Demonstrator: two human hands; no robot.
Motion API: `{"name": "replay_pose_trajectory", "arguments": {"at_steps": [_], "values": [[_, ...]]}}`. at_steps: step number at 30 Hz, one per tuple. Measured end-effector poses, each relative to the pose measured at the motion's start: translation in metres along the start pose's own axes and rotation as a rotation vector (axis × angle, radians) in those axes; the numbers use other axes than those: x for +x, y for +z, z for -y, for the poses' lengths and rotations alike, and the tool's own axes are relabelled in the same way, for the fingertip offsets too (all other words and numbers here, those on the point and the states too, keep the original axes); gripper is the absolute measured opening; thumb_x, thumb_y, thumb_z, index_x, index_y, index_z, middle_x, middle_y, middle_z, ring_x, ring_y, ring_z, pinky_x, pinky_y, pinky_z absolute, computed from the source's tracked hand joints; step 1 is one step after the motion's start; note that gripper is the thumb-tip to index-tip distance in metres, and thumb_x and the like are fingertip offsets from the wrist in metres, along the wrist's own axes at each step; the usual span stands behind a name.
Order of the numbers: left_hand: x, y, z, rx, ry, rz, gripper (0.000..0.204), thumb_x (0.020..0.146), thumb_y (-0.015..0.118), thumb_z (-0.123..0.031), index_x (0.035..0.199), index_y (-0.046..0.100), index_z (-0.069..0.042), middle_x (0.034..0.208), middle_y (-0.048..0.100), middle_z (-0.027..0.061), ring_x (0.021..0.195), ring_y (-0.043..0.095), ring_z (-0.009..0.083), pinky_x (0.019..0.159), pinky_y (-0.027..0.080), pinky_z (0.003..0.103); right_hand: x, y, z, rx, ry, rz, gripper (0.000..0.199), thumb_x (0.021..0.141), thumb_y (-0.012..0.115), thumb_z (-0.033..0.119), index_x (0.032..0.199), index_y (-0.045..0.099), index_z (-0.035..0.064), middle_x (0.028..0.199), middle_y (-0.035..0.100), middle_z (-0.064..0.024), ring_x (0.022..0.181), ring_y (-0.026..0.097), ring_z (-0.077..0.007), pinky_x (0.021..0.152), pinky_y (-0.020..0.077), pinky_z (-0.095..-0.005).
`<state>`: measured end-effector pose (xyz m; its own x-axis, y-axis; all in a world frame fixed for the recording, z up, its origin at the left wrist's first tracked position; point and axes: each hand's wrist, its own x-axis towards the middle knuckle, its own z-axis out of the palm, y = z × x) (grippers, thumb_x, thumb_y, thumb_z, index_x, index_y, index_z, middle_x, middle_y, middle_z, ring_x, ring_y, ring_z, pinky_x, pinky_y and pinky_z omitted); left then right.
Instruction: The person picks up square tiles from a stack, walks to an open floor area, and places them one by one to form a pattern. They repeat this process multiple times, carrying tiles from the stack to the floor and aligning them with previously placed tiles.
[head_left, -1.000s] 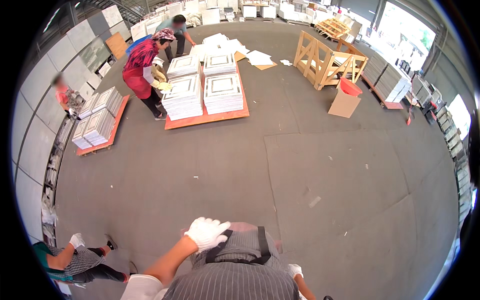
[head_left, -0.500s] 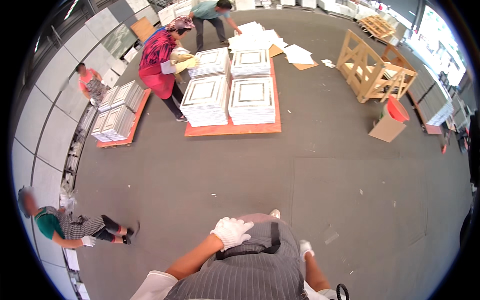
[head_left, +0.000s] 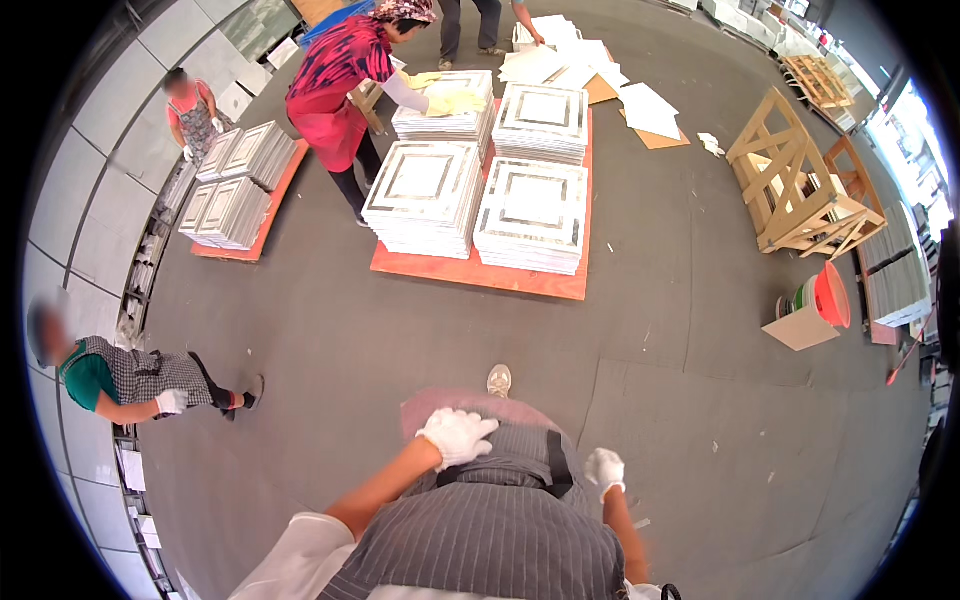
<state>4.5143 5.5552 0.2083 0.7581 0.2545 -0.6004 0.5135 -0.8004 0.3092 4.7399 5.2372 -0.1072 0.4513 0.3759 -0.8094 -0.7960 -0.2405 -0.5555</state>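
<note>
My left hand (head_left: 457, 435) wears a white glove and rests against the front of my grey striped apron (head_left: 490, 520), fingers loosely curled, holding nothing. My right hand (head_left: 605, 467), also in a white glove, hangs beside my hip with curled fingers and nothing in it. One shoe tip (head_left: 499, 380) shows on the grey floor ahead of me. Straight ahead lies an orange pallet (head_left: 480, 275) carrying stacks of white framed tiles (head_left: 535, 215).
A person in a red top (head_left: 340, 90) with yellow gloves bends over the far tile stacks. Another person (head_left: 135, 380) crouches at left by the wall. A second pallet of tiles (head_left: 235, 190) lies left. Wooden crates (head_left: 795, 190) and a red bucket (head_left: 830, 295) stand right.
I have walked closer to the orange pallet, which now looms larger. My left hand stays on the apron; my right hand has come further into view.
</note>
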Motion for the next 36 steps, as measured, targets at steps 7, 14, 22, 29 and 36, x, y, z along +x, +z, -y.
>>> {"name": "replay_pose_trajectory", "arguments": {"at_steps": [7, 14, 22, 29, 36], "values": [[0.085, -0.124, 0.087, 0.068, 0.056, -0.083, 0.035, 0.09, 0.055, -0.039, 0.114, 0.056, -0.013, 0.099, 0.065, 0.0145, 0.095, 0.064, 0.0336, 0.084, 0.05, 0.045, 0.0, 0.114, 0.044, -0.754, -0.29, -0.253, 0.031, 0.088, 0.059, 0.022, 0.106, 0.071, 0.0006, 0.111, 0.07, -0.015, 0.101, 0.066, -0.0241, 0.09, 0.0496, -0.0347], [0.166, -0.16, 0.138, 0.016, 0.06, -0.153, 0.039, 0.089, 0.058, -0.039, 0.119, 0.057, -0.014, 0.103, 0.065, 0.0121, 0.1, 0.062, 0.033, 0.086, 0.049, 0.047, 0.016, 0.192, 0.172, -0.309, -0.035, -0.264, 0.031, 0.091, 0.061, 0.023, 0.11, 0.068, -0.0005, 0.093, 0.069, -0.005, 0.081, 0.061, -0.0124, 0.075, 0.0495, -0.0273], [0.246, -0.143, 0.164, -0.313, -0.177, -0.038, 0.044, 0.089, 0.053, -0.041, 0.126, 0.056, -0.017, 0.119, 0.06, 0.0139, 0.108, 0.059, 0.0365, 0.092, 0.047, 0.048, 0.126, 0.173, 0.196, -0.834, -0.256, -0.136, 0.029, 0.092, 0.057, 0.028, 0.103, 0.07, 0.0045, 0.092, 0.068, -0.0082, 0.084, 0.065, -0.0157, 0.071, 0.0516, -0.0296], [0.316, -0.089, 0.173, -0.352, -0.371, 0.188, 0.044, 0.09, 0.051, -0.041, 0.126, 0.057, -0.016, 0.123, 0.058, 0.016, 0.115, 0.055, 0.0366, 0.096, 0.046, 0.046, 0.215, 0.244, 0.343, -0.449, 0.084, -0.097, 0.028, 0.096, 0.052, 0.028, 0.107, 0.064, 0.0056, 0.086, 0.067, -0.0055, 0.067, 0.064, -0.0142, 0.054, 0.0517, -0.0291], [0.4, -0.111, 0.215, -0.669, -0.333, 0.217, 0.042, 0.092, 0.05, -0.041, 0.104, 0.067, -0.004, 0.113, 0.064, 0.0189, 0.108, 0.058, 0.0377, 0.095, 0.045, 0.043, 0.315, 0.286, 0.389, -0.511, -0.093, -0.076, 0.029, 0.098, 0.05, 0.03, 0.107, 0.062, 0.0047, 0.082, 0.064, -0.0036, 0.065, 0.06, -0.0112, 0.055, 0.0487, -0.0262]]}}
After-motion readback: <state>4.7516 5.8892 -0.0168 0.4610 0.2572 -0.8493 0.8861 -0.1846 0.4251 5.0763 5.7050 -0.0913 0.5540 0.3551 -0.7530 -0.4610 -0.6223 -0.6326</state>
